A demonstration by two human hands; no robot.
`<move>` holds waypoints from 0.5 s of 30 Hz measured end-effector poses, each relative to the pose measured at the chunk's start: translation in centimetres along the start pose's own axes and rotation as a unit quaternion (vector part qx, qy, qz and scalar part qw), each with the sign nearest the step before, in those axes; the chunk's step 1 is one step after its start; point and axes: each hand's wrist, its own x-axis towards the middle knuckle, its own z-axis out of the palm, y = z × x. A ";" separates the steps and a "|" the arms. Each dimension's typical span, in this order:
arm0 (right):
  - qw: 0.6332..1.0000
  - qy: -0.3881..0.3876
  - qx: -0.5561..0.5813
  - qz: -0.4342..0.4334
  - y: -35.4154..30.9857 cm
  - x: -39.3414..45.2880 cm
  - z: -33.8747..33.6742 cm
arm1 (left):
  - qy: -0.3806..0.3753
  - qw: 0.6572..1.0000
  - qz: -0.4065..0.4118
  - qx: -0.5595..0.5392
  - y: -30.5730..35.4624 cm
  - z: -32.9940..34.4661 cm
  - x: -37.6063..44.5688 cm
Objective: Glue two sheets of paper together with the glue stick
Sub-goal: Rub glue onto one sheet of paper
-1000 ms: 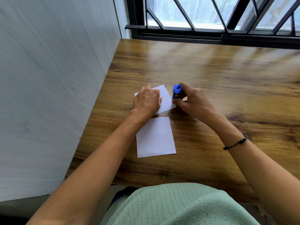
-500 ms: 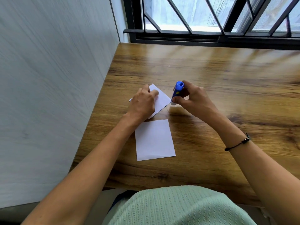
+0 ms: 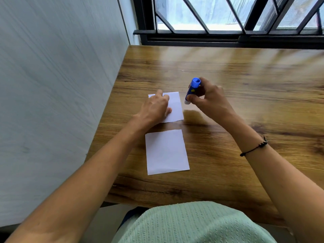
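The glue stick [image 3: 192, 91], light and rigid, sits pinched mid-barrel in the right hand [image 3: 208, 99], seemingly uncapped, while the left hand [image 3: 156, 107] lies flat, pinning the flimsy far sheet [image 3: 175, 107].

The sheet of white paper lying farther from the person [image 3: 175, 106], which a second ago lay skewed with one corner pointing toward the upper right of the frame, now lies square, its edges roughly in line with those of the nearer sheet. The left hand [image 3: 155, 107] resting flat on it has turned along with it. The right hand [image 3: 206, 98] has lifted the blue glue stick with the white tip [image 3: 192, 91]: earlier the tip touched the paper's right edge, and now it hangs clear above the wooden tabletop [image 3: 245, 85], just right of the paper, tilted with the blue end up and away from the person.
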 end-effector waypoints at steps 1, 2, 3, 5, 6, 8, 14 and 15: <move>1.000 0.004 -0.002 0.001 -0.1 0.3 0.1 | 0.012 1.000 -0.008 -0.005 0.4 0.3 -0.1; 1.000 0.008 -0.003 0.001 -0.2 0.7 0.2 | 0.023 1.000 -0.011 -0.010 0.7 0.6 -0.2; 1.000 0.013 -0.003 0.001 -0.2 1.1 0.4 | 0.030 0.999 -0.009 -0.014 1.1 1.0 -0.3; 1.000 0.018 -0.005 -0.002 -0.1 1.9 1.1 | 0.040 0.999 -0.007 -0.024 1.3 1.5 -0.5; 1.000 0.017 -0.012 -0.003 0.0 2.3 1.3 | 0.045 0.999 -0.005 -0.029 1.4 1.6 -0.5; 1.000 -0.003 -0.020 -0.008 -0.2 3.9 2.5 | 0.052 0.998 -0.025 -0.036 0.7 1.7 -0.3; 0.999 0.005 -0.048 0.000 1.0 4.8 3.1 | 0.048 0.998 -0.001 -0.029 1.3 1.8 -0.3; 0.999 0.005 -0.050 0.001 1.2 4.8 3.0 | 0.044 0.999 -0.001 -0.030 1.4 1.7 -0.3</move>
